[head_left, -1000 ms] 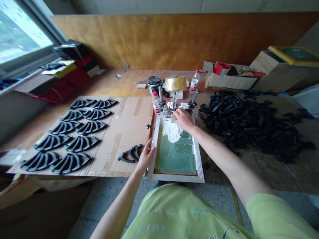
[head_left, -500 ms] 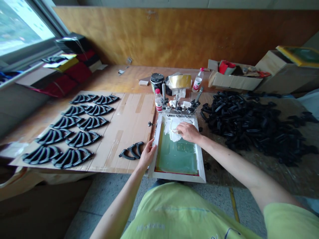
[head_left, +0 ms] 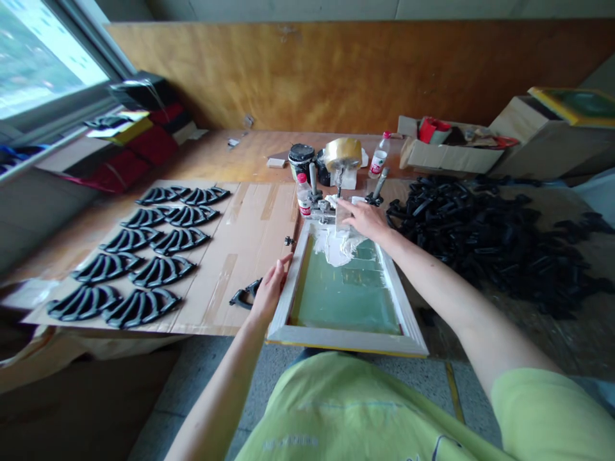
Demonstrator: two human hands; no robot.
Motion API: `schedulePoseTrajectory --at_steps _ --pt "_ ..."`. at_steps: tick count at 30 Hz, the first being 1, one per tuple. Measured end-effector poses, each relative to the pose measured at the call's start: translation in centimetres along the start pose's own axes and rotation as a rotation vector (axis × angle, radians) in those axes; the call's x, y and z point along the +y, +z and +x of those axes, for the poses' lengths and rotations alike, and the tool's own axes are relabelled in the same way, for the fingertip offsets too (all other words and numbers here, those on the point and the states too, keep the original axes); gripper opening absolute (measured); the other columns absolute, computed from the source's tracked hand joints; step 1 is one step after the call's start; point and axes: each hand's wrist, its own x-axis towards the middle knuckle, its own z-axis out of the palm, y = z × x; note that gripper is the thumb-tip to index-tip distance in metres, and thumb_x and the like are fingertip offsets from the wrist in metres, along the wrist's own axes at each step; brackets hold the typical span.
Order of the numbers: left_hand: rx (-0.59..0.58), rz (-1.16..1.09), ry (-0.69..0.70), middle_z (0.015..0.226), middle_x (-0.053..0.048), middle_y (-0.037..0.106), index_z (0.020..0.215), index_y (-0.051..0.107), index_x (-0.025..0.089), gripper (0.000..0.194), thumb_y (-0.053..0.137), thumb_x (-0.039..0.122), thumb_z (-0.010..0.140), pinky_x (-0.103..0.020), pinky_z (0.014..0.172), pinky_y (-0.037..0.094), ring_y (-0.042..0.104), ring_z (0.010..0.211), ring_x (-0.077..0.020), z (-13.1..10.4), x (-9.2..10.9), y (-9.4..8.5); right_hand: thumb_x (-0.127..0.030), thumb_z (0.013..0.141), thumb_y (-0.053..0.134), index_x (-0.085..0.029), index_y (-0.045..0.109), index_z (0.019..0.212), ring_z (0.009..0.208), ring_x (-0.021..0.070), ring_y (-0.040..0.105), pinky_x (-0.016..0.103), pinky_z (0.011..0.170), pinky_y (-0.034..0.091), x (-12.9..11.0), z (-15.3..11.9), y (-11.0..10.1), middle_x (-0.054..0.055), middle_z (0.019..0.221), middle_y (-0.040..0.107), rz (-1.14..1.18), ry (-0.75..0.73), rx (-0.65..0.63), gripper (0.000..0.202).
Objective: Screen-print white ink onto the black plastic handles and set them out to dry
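The screen printing frame (head_left: 283,320) has a green mesh (head_left: 346,294), with white ink (head_left: 339,248) smeared across its far end. My right hand (head_left: 368,221) is over the far edge of the frame, its fingers closed on a small translucent squeegee (head_left: 343,216) by the metal hinge clamp (head_left: 321,215). My left hand (head_left: 271,288) is beside the frame's left rail, fingers stretched out and holding nothing; whether it touches the rail is unclear. A black fan-shaped plastic part (head_left: 244,296) lies by my left hand, partly hidden by it.
Rows of black fan-shaped parts (head_left: 163,271) lie on the cardboard (head_left: 240,224) at left. A heap of black parts (head_left: 494,237) covers the right side. Bottles (head_left: 379,155), an ink tub (head_left: 302,160) and a tape roll (head_left: 343,153) stand behind the clamp. An open carton (head_left: 451,157) stands at back right.
My right hand has moved away from me, off the mesh to the clamp, with the squeegee. The frame's near end has risen, and my left hand has shifted slightly left.
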Motion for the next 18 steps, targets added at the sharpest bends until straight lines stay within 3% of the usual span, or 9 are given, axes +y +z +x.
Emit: schedulePoseTrajectory --at_steps 3,6,7,9,12,16,18 --pt "0.003 -0.145 0.118 0.082 -0.004 0.069 0.111 0.066 0.02 0.066 0.042 0.073 0.082 -0.024 0.053 0.046 0.062 0.062 -0.0141 1.2 3.3 1.0 -0.027 0.089 0.058 -0.024 0.063 0.121 0.088 0.02 0.061 0.031 0.079 0.044 4.3 -1.3 -1.8 0.005 0.099 0.07 0.029 0.216 0.1 0.033" --pt "0.053 -0.282 0.345 0.092 -0.005 0.07 0.104 0.066 0.018 0.055 0.048 0.066 0.083 -0.025 0.063 0.051 0.066 0.078 -0.0158 3.1 6.4 2.7 -0.022 0.088 0.056 -0.015 0.068 0.097 0.078 0.0198 0.061 0.031 0.073 0.044 7.5 -5.0 -1.5 0.009 0.085 0.071 0.04 0.457 0.065 0.016" --pt "0.066 -0.302 0.375 0.092 -0.006 0.07 0.104 0.065 0.018 0.052 0.05 0.063 0.083 -0.025 0.063 0.052 0.066 0.079 -0.016 3.6 7.1 3.3 -0.022 0.085 0.06 -0.015 0.068 0.091 0.075 0.0196 0.061 0.031 0.072 0.044 7.8 -6.4 -0.8 0.009 0.081 0.07 0.053 0.469 0.027 0.012" --pt "0.124 -0.326 0.366 0.089 -0.005 0.069 0.107 0.062 0.017 0.05 0.051 0.06 0.083 -0.023 0.059 0.051 0.065 0.076 -0.0148 4.2 7.4 4.3 -0.023 0.079 0.069 -0.016 0.068 0.089 0.077 0.0195 0.062 0.031 0.074 0.046 7.0 -8.9 1.5 0.006 0.083 0.07 0.106 0.348 -0.069 0.012" --pt "0.178 -0.357 0.24 0.091 -0.006 0.069 0.115 0.056 0.018 0.052 0.052 0.06 0.084 -0.02 0.054 0.05 0.065 0.071 -0.0129 3.4 4.5 5.9 -0.02 0.077 0.072 -0.02 0.066 0.097 0.093 0.0208 0.06 0.034 0.086 0.045 3.5 -11.5 5.0 0.005 0.098 0.069 0.154 0.06 -0.173 0.022" --pt "-0.146 -0.293 -0.251 0.107 -0.014 0.07 0.117 0.054 0.017 0.056 0.056 0.06 0.082 -0.026 0.054 0.053 0.069 0.078 -0.0195 0.5 -2.6 8.2 -0.019 0.086 0.063 -0.018 0.066 0.092 0.096 0.0219 0.056 0.036 0.087 0.044 -3.4 -13.8 6.7 0.007 0.095 0.066 0.093 0.027 -0.054 0.007" --pt "-0.182 -0.331 -0.363 0.107 -0.014 0.07 0.11 0.057 0.016 0.048 0.056 0.057 0.084 -0.027 0.057 0.055 0.07 0.081 -0.0199 -0.7 -5.2 8.6 -0.018 0.089 0.057 -0.018 0.066 0.092 0.094 0.0213 0.055 0.034 0.084 0.044 -6.6 -15.0 6.6 0.007 0.092 0.065 0.112 -0.085 -0.058 0.01"
